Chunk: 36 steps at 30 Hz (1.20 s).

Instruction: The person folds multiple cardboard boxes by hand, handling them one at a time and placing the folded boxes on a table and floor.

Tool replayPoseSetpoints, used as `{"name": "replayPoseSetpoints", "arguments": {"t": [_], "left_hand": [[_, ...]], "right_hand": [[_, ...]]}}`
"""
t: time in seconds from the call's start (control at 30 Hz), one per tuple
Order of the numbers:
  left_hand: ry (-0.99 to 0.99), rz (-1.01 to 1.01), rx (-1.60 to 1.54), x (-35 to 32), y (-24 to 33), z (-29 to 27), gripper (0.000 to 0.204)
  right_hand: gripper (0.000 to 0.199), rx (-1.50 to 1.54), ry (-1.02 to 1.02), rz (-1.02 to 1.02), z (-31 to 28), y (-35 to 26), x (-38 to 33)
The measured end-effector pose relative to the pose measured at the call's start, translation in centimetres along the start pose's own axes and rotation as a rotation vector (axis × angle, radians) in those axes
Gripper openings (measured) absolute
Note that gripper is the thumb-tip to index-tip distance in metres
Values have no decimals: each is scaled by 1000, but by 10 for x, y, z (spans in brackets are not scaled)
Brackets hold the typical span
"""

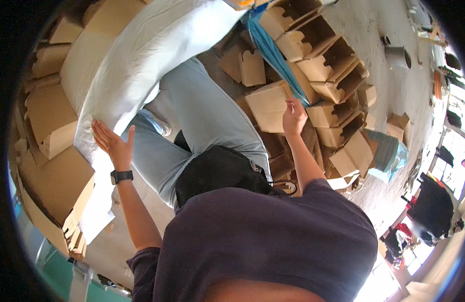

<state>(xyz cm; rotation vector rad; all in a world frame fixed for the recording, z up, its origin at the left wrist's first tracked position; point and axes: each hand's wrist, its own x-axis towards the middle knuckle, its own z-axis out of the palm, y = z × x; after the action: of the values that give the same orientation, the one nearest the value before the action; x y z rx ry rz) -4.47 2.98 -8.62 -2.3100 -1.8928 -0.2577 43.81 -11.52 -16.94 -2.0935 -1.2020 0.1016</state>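
My L hand [114, 146] is spread, R hand [294, 118] curled by the carton [266, 106], grip unclear; prob. light, stiffish, dentable, best held at edges.

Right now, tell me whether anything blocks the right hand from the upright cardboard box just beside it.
Nothing visible does. The right hand overlaps the right edge of the cardboard box in this view; whether it grips the box cannot be told. The blue strip passes the box's upper right corner, not in front of it.
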Motion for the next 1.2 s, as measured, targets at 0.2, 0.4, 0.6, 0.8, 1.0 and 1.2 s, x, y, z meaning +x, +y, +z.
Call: {"name": "replayPoseSetpoints", "arguments": {"t": [0.2, 0.4, 0.6, 0.8, 1.0, 1.2], "left_hand": [[50, -58, -63, -9, 3, -1, 102], [36, -123, -461, 1, 17, -30, 81], [192, -601, -1462, -46, 35, -57, 51], [688, -624, -1703, -34, 14, -103, 51], [504, -356, -1434, -29, 29, -118, 65], [365, -424, -995, -9, 52, -137, 87]], "right_hand": [[17, 227, -35, -360, -76, -165, 50], [22, 593, -130, -1024, -85, -273, 65], [26, 833, -142, -1120, -43, -356, 68], [22, 764, -207, -1280, -43, -391, 62], [18, 679, -474, -1243, 11, -403, 52], [19, 882, -768, -965, 13, -401, 33]]}}
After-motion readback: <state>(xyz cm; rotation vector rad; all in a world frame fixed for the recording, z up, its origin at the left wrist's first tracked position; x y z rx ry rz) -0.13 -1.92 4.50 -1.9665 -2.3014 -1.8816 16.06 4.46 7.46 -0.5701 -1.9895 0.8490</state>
